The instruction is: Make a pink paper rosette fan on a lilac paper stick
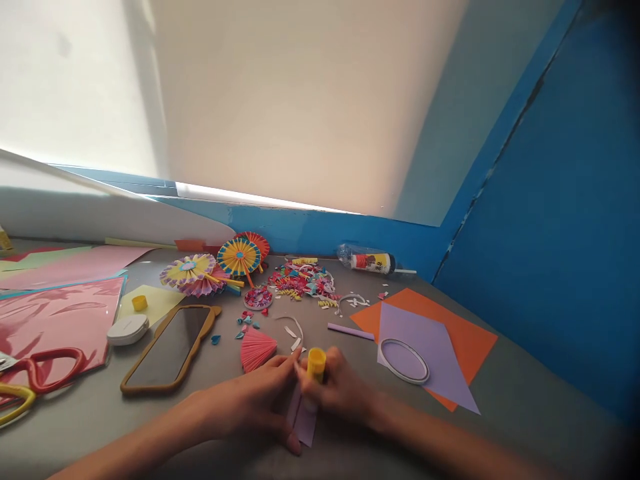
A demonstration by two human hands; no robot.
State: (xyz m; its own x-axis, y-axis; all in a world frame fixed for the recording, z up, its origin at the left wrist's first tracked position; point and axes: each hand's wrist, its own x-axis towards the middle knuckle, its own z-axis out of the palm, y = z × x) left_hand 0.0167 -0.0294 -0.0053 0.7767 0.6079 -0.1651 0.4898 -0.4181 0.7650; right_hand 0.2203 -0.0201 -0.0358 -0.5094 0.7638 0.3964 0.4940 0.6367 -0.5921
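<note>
The right grip [341, 388] is curled closed around a yellow glue stick [316, 365], which stands upright, while the left grip [249, 395] reaches across with its fingers extended to meet it; whether those fingers pinch anything cannot be told. Under both hands lies one lilac paper strip [304, 421], its lower end showing beside the left thumb [295, 444]. Just left of the hands sits one pink pleated paper fan [259, 349], and a curl of white paper [295, 328] lies just above. To the right, on the table [525, 407], one lilac sheet [425, 353] overlaps one orange sheet [463, 337], with one paper ring [404, 361] on the lilac and one short lilac strip [350, 331] beside them. Toward the back are what look like four pleated rosettes [220, 263], a heap of colored paper scraps [303, 283], one small round dish of scraps [258, 298], and one bottle [367, 260] on its side against the blue wall [540, 200]. On the left lie a tan-framed dark panel [170, 348], one white round case [128, 329], one yellow cap [139, 303], several pink sheets [50, 320], and red and yellow scissor handles [43, 373] at the lower left edge.
</note>
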